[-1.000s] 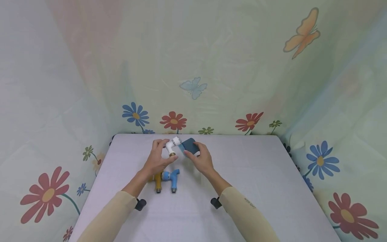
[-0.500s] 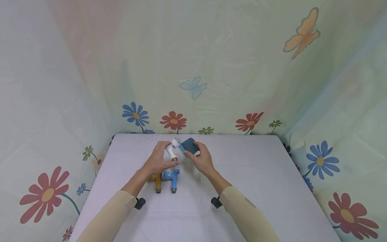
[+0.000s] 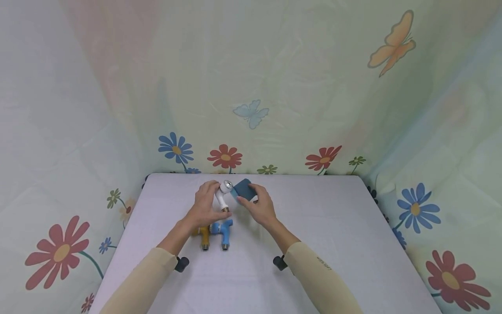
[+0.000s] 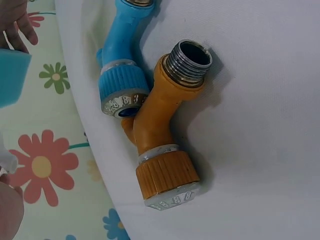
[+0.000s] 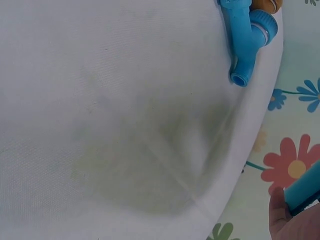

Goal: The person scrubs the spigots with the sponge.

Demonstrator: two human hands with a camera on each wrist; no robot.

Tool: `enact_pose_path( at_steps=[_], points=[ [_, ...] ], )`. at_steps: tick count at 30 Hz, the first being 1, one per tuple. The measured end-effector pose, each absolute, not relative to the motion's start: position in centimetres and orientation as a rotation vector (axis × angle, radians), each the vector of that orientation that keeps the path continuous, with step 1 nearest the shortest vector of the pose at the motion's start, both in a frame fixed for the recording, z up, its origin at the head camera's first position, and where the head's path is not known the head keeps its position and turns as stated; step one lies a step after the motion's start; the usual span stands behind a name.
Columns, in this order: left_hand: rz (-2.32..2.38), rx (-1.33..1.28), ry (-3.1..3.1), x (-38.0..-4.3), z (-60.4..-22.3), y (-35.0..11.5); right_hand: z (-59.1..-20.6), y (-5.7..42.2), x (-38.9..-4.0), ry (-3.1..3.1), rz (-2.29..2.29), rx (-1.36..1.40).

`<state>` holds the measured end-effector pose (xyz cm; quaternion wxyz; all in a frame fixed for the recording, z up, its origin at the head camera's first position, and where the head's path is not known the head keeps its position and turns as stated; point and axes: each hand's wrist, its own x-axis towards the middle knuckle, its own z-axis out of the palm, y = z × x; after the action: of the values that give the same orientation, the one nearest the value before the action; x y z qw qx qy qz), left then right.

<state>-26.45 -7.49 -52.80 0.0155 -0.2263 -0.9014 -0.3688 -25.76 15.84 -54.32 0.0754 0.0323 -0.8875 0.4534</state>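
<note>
My left hand [image 3: 204, 206] holds a white tap [image 3: 220, 199] between fingers and thumb, above the table. The tap's threaded metal end points down near the thumb, and its round head faces up. In my right hand [image 3: 260, 205] is a two-tone sponge [image 3: 244, 190], dark teal with a light blue side, pinched by the thumb and fingers. Its left edge is close to the tap's head; whether they touch I cannot tell. At the left wrist view's edge, part of the sponge [image 4: 12, 75] and a sliver of the white tap [image 4: 6, 159] show.
A blue tap [image 3: 225, 233] and an ochre tap [image 3: 205, 237] lie together on the white-covered table [image 3: 321, 244], just below my left hand. Beyond the far edge hangs a flower-printed curtain [image 3: 282, 131].
The white tap has turned in my left hand: its round head now faces more upward and its threaded end sits lower. My right hand with the sponge has shifted slightly left.
</note>
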Motion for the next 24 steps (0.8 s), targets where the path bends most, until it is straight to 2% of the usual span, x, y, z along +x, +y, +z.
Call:
enact_pose_path(
  at_steps=[12, 24],
  points=[
    [-1.180, -0.763, -2.789, -26.50, -52.49, -7.48, -54.17, 15.44, -25.44, -2.629, 1.185, 0.240],
    [-1.236, -0.767, -2.799, -26.36, -52.30, -7.42, -54.27, 15.24, -25.40, -2.704, 1.093, 0.243]
  ],
)
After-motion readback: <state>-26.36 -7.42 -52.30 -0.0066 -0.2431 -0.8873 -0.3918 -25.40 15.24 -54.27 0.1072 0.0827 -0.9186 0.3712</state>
